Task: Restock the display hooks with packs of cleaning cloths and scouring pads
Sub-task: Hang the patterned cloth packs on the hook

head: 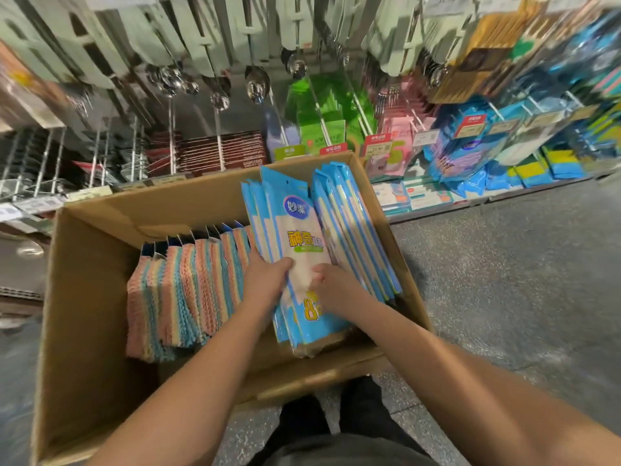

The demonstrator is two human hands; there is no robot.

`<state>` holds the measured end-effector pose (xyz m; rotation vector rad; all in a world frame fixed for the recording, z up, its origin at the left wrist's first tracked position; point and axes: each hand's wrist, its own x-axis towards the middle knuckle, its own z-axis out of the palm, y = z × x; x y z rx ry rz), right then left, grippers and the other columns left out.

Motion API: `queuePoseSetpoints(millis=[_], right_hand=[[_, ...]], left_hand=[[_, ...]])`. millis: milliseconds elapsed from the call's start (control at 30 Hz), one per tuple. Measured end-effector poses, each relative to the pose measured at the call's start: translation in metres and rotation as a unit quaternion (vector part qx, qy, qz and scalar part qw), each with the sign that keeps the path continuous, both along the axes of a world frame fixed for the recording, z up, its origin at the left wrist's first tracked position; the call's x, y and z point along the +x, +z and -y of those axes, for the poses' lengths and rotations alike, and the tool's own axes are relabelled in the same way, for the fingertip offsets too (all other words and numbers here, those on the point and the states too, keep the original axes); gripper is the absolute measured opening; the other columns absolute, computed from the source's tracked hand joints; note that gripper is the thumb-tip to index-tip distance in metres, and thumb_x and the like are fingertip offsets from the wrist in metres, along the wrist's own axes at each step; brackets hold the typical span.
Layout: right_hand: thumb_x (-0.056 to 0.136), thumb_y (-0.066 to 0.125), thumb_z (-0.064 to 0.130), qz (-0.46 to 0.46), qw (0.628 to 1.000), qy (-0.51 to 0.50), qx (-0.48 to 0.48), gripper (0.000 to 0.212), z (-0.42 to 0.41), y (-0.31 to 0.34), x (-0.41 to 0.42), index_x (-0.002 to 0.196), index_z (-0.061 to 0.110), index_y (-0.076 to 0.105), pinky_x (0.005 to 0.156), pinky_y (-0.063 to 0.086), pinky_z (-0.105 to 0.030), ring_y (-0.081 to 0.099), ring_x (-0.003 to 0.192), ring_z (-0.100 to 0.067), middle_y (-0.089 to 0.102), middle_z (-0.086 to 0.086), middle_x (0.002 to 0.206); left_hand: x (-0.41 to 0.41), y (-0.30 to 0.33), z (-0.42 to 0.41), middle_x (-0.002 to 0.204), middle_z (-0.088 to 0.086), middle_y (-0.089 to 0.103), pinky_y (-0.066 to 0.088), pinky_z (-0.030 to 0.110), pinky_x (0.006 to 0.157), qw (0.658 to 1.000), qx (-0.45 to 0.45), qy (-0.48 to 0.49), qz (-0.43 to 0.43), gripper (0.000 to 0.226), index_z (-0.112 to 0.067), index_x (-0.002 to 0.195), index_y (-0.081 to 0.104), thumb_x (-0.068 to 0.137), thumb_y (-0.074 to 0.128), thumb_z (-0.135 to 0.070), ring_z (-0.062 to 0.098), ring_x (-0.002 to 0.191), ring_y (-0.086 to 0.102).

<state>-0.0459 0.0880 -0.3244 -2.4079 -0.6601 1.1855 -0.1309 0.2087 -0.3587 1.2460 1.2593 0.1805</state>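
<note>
While the box (pixel 100 250) is sitting near the hooks (pixel 339 105), left hand (pixel 268 280) and right hand (pixel 331 287) are gripping blue packs (pixel 295 250) inside it; restocking is looking barely started

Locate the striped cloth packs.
Head view: striped cloth packs stand in the cardboard box, left of the blue packs both hands hold.

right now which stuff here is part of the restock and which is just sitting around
Part of the job:
- blue-and-white cloth packs, gripped by left hand and right hand
- striped pink-and-blue cloth packs
- brown cardboard box

Just there:
- hanging steel ladles
- brown chopstick packs
</note>
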Motion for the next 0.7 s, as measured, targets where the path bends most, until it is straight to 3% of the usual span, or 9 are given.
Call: queuePoseSetpoints(millis=[133, 200, 267, 333, 367, 433, 500, 600, 700], right_hand=[[0.101, 0.05, 0.025, 0.017, 0.994, -0.064, 0.091, 0.039, -0.006, 0.029, 0.021, 0.137, 0.011, 0.053, 0.096, 0.045, -0.033, 0.059, 0.118, -0.029, 0.059, -0.01, 0.131], [0.099, 0.057, 0.025, 0.029, 0.976, -0.126, 0.178, 0.035, -0.008, 0.045, 0.038, 0.129, 0.007, 0.058, 0.091, 0.045, -0.031, 0.06, 0.109, -0.027, 0.061, -0.012, 0.124], [0.097, 0.063, 0.033, 0.002, 0.948, -0.187, 0.257, 0.044, -0.007, 0.065, 0.06, 0.133, 0.011, 0.052, 0.088, 0.048, -0.025, 0.06, 0.104, -0.018, 0.058, -0.008, 0.125], [0.093, 0.065, 0.044, -0.042, 0.931, -0.2, 0.302, 0.059, -0.002, 0.089, 0.083, 0.141, 0.017, 0.044, 0.088, 0.046, -0.015, 0.059, 0.106, -0.006, 0.055, -0.001, 0.132], [0.088, 0.067, 0.052, -0.064, 0.921, -0.206, 0.324, 0.068, 0.003, 0.1, 0.095, 0.143, 0.02, 0.041, 0.093, 0.047, -0.019, 0.06, 0.111, -0.007, 0.055, 0.0, 0.136], [0.069, 0.077, 0.064, -0.142, 0.883, -0.241, 0.376, 0.097, 0.021, 0.12, 0.116, 0.148, 0.024, 0.037, 0.104, 0.049, -0.039, 0.061, 0.119, -0.016, 0.055, -0.002, 0.141], [0.057, 0.085, 0.065, -0.233, 0.83, -0.28, 0.421, 0.115, 0.045, 0.137, 0.136, 0.153, 0.029, 0.031, 0.099, 0.052, -0.046, 0.064, 0.118, -0.021, 0.059, 0.0, 0.14], [0.073, 0.078, 0.051, -0.258, 0.791, -0.314, 0.458, 0.089, 0.099, 0.156, 0.168, 0.149, 0.025, 0.04, 0.076, 0.059, -0.039, 0.071, 0.103, -0.023, 0.068, -0.004, 0.127], [0.078, 0.074, 0.046, -0.227, 0.779, -0.332, 0.481, 0.075, 0.172, 0.166, 0.204, 0.144, 0.022, 0.047, 0.075, 0.058, -0.038, 0.072, 0.101, -0.024, 0.07, -0.007, 0.122]], left_hand=[[-0.023, 0.056, -0.014, 0.102, -0.004, 0.068, 0.048, 0.025, 0.053, 0.997, 0.051, -0.038, 0.043, 0.048, -0.024, 0.125, 0.047, 0.084, 0.068, -0.009, 0.015, 0.075, 0.067], [-0.029, 0.084, -0.021, 0.103, -0.001, 0.066, 0.044, 0.024, 0.046, 0.993, 0.079, -0.057, 0.068, 0.048, -0.024, 0.126, 0.046, 0.085, 0.067, -0.01, 0.015, 0.068, 0.063], [-0.027, 0.114, -0.024, 0.095, 0.0, 0.066, 0.042, 0.02, 0.04, 0.989, 0.083, -0.065, 0.108, 0.045, -0.023, 0.125, 0.046, 0.087, 0.064, -0.007, 0.008, 0.055, 0.06], [-0.018, 0.142, -0.022, 0.096, 0.005, 0.069, 0.044, 0.022, 0.043, 0.981, 0.06, -0.075, 0.168, 0.048, -0.023, 0.123, 0.05, 0.081, 0.068, -0.009, 0.007, 0.053, 0.061], [-0.01, 0.155, -0.018, 0.098, 0.007, 0.071, 0.049, 0.025, 0.048, 0.976, 0.048, -0.079, 0.199, 0.053, -0.023, 0.122, 0.051, 0.073, 0.068, -0.011, 0.01, 0.06, 0.065], [0.012, 0.173, -0.006, 0.097, 0.005, 0.074, 0.056, 0.03, 0.058, 0.961, 0.025, -0.091, 0.258, 0.058, -0.02, 0.122, 0.054, 0.065, 0.063, -0.009, 0.016, 0.071, 0.069], [0.039, 0.187, 0.016, 0.097, 0.004, 0.076, 0.057, 0.03, 0.061, 0.948, 0.008, -0.117, 0.295, 0.064, -0.014, 0.128, 0.053, 0.065, 0.06, -0.006, 0.018, 0.076, 0.071], [0.086, 0.202, 0.064, 0.097, 0.003, 0.076, 0.057, 0.028, 0.063, 0.93, 0.005, -0.171, 0.324, 0.064, -0.012, 0.129, 0.052, 0.065, 0.057, -0.006, 0.017, 0.079, 0.071], [0.14, 0.209, 0.122, 0.096, 0.003, 0.076, 0.057, 0.027, 0.064, 0.914, -0.018, -0.219, 0.34, 0.06, -0.013, 0.125, 0.055, 0.065, 0.056, -0.007, 0.016, 0.079, 0.071]])
